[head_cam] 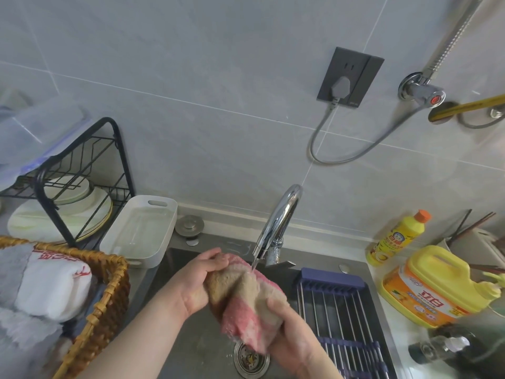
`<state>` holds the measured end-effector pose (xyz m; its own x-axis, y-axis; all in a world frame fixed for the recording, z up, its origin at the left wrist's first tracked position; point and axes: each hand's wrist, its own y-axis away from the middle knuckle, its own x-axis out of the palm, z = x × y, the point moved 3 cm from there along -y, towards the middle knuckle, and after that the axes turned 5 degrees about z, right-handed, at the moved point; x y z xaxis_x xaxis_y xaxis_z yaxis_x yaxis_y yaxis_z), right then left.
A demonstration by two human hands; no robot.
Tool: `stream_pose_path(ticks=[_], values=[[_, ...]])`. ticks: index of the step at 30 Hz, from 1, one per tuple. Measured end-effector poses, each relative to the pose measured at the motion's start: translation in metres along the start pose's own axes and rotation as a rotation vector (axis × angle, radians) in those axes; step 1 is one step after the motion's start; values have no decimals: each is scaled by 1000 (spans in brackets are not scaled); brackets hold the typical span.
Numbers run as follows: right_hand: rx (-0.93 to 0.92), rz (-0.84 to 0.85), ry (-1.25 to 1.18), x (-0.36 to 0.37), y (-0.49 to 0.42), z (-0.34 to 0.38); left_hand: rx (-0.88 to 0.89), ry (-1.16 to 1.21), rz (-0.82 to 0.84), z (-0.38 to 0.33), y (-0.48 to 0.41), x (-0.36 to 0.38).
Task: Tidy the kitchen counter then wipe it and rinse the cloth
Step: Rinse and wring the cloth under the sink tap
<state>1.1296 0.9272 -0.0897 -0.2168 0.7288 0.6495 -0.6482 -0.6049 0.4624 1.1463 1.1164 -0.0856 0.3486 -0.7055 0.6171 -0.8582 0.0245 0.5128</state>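
I see the steel sink [191, 348] filling the near middle, set into the bench [404, 340], with its round drain [251, 358] under the hands. A blue-framed wire rack [344, 310] lies across the right half of the sink. At the left a wicker basket [109, 291] holds folded towels, and beyond it stand a black dish rack [82, 170] with plates and a white tray [139, 231]. On the right bench sit a large yellow detergent jug [434, 285] and, farther back, a smaller yellow bottle [396, 239] with an orange cap. The chrome tap [278, 222] arches over the far edge of the sink, and a thin stream of water falls from it onto the cloth [246, 296]. The pink-and-tan cloth is bunched up above the drain. My left hand [199, 280] grips its far left end, fingers curled round it. My right hand [295, 326] holds the near right end, fingers wrapped around the cloth, though the fingertips look hidden behind it.
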Motion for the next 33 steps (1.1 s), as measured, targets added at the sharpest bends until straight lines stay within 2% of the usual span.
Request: stream_pose_path(ticks=[4,6,9,11,14,17,20,23,28,33], values=[[-5,-117,-46,-2,1,16,-61,-116,-47,6,-5,-9],[25,-157,-98,-1,0,20,-108,-98,-98,21,-7,-17],[9,-189,-140,6,3,27,-340,-22,10,50,2,-13],[-33,-200,-175,9,4,31,-384,20,92,64,5,-12],[-78,-171,-186,9,4,36,-196,51,93,63,7,-11],[-72,-164,-161,7,7,37,2,-54,82,49,4,-10],[-58,-167,-132,7,8,35,31,-108,-39,37,3,-9],[-38,-221,-101,2,11,33,71,-158,11,33,5,-3],[-14,-318,-87,-11,18,36,23,-203,92,41,6,5],[-49,-316,-114,-18,20,39,6,-265,1,45,5,10]])
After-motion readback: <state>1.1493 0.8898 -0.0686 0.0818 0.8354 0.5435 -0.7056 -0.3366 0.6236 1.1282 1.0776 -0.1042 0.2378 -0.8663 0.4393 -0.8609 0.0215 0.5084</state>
